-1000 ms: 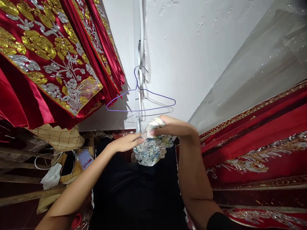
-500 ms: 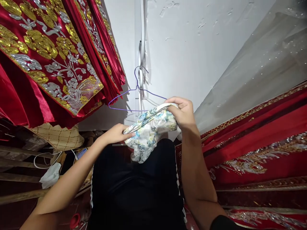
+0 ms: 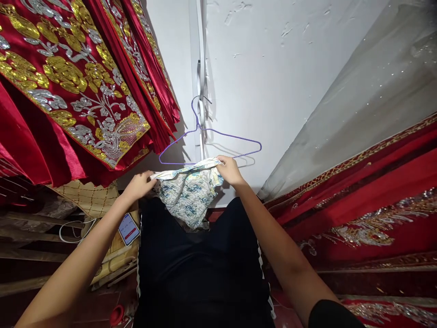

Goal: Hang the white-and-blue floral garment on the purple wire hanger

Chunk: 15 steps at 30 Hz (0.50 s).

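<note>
The left hand (image 3: 139, 186) grasps one end of a patterned cloth's (image 3: 187, 196) upper edge, thumb and fingers closed on it. The right hand (image 3: 230, 171) pinches the other end, slightly higher, so the edge runs between them on a slant. The cloth, pale with blue and yellow print, droops from that edge in front of the person's dark-clad lap (image 3: 198, 273). Just above it hangs a purple hanger (image 3: 232, 135); whether cloth and hanger touch, I cannot tell. The hanger is in front of a white wall (image 3: 259, 82). Near the left forearm lies a lit phone (image 3: 129, 229). Farther out, a red garment (image 3: 102, 100) with gold and silver decoration hangs at upper left, and red fabric (image 3: 358, 196) fills the right.
</note>
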{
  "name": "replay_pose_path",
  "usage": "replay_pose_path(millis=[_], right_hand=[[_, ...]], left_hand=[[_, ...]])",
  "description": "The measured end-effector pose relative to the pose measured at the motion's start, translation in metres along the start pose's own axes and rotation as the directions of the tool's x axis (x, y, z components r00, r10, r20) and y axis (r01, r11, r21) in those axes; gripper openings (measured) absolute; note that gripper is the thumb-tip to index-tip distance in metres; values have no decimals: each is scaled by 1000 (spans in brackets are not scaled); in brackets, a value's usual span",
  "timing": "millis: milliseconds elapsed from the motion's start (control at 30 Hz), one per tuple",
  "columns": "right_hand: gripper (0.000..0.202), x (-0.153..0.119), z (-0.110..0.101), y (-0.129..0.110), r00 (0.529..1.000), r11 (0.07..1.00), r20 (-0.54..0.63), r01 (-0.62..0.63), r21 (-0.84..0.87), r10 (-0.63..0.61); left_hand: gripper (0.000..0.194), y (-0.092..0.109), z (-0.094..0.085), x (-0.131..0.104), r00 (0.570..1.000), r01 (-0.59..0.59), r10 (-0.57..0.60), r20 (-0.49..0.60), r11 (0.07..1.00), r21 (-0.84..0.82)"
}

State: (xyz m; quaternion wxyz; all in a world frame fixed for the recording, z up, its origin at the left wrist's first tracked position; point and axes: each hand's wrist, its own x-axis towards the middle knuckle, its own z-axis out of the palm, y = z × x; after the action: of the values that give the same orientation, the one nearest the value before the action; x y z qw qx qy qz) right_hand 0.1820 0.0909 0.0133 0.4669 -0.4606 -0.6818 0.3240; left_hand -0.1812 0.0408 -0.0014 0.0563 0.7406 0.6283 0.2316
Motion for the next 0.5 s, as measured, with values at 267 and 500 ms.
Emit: replay_pose_path(millis=[267,500], right_hand=[[22,-8,-23,-14,1000,997,14,-26,-77,28],[10,-30,-6,-20,993,999,120,-16,50,10]], left_hand=[[23,45,-22,29,934,-303,237,-269,923,-237],[31,93,-29,66,931,-291,173,-320,883,-369]])
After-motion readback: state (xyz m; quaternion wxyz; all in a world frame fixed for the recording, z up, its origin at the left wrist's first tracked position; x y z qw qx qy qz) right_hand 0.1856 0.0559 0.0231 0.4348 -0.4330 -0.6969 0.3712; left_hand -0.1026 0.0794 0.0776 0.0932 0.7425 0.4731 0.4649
